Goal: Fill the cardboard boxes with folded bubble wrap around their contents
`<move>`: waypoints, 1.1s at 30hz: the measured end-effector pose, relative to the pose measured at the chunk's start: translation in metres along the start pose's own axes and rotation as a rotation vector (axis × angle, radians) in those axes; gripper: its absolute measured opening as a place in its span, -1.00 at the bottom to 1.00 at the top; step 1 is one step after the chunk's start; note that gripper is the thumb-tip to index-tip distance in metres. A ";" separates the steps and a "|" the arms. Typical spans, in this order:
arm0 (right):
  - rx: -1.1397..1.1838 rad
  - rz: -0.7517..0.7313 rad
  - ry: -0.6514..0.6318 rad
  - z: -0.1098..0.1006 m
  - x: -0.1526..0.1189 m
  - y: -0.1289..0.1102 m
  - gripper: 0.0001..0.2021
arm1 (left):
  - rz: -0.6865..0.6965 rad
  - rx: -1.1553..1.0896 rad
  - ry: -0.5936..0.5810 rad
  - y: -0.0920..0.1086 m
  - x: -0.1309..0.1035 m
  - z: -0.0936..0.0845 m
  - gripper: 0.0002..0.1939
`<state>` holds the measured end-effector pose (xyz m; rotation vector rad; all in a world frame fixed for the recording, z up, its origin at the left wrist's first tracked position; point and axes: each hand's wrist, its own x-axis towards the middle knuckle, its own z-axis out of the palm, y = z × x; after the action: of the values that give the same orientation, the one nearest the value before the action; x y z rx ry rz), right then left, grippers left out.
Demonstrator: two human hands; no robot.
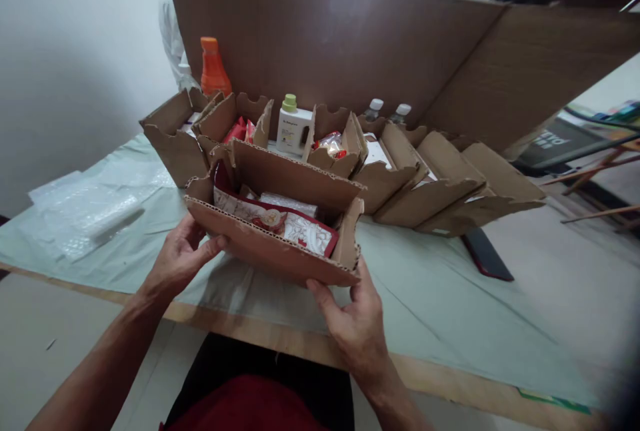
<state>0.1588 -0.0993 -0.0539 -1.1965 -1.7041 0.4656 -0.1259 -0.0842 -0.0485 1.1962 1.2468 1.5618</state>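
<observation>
A long open cardboard box (pixel 270 247) is held between my two hands over the front part of the cloth. Inside it lie a red and white patterned packet (pixel 300 227) and a clear-wrapped item (pixel 287 204) behind it. My left hand (pixel 187 251) grips the box's left end, its thumb on the front wall. At the right end, my right hand (pixel 353 317) has its thumb against the lower front edge and its fingers behind the corner. The undersides of the box and the hidden fingers cannot be seen.
Behind stand several cardboard bins (pixel 400 181), a white bottle with a green cap (pixel 291 127) and an orange bottle (pixel 213 69). A tall cardboard panel (pixel 360 44) rises at the back. Bubble wrap (pixel 95 211) lies left; a dark flat object (pixel 486 254) lies right.
</observation>
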 end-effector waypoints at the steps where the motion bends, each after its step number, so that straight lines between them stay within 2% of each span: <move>1: -0.016 -0.013 -0.016 0.004 -0.010 0.002 -0.29 | 0.015 -0.034 -0.023 -0.006 0.009 -0.003 -0.50; 5: -0.082 -0.126 -0.084 0.009 -0.051 0.024 -0.32 | 0.024 -0.173 -0.130 -0.030 0.040 -0.009 -0.40; 7: -0.082 -0.064 -0.074 0.005 -0.050 0.039 -0.36 | 0.013 -0.212 -0.141 -0.039 0.047 -0.008 -0.37; 9: -0.002 0.074 -0.077 0.000 -0.028 0.054 -0.35 | 0.004 -0.226 -0.134 -0.044 0.048 -0.003 -0.35; 10: 0.076 0.139 -0.124 -0.002 -0.013 0.060 -0.36 | -0.001 -0.228 -0.126 -0.045 0.048 0.000 -0.33; 13: 0.360 0.268 -0.380 -0.003 0.030 0.072 -0.45 | -0.007 -0.217 -0.100 -0.046 0.057 0.013 -0.30; 15: 0.468 0.328 -0.464 -0.001 0.046 0.076 -0.49 | 0.024 -0.198 -0.096 -0.045 0.070 0.023 -0.29; 19: 0.505 0.336 -0.384 0.005 0.052 0.084 -0.51 | 0.102 -0.089 -0.080 -0.044 0.088 0.045 -0.18; 23: 0.478 0.279 -0.314 0.011 0.050 0.092 -0.57 | 0.126 0.111 0.011 -0.050 0.065 0.068 -0.30; 26: 0.373 0.249 -0.255 0.016 0.046 0.089 -0.66 | 0.082 0.134 -0.049 -0.056 0.046 0.079 -0.34; 30: 0.159 0.228 -0.174 0.025 0.037 0.074 -0.75 | 0.041 0.067 -0.103 -0.056 0.052 0.080 -0.30; 33: 0.035 0.059 -0.158 0.032 0.038 0.066 -0.81 | 0.013 -0.053 -0.110 -0.054 0.055 0.068 -0.29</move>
<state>0.1624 -0.0304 -0.0985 -1.2146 -1.7898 0.6376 -0.0720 -0.0046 -0.0863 1.2416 1.1226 1.5084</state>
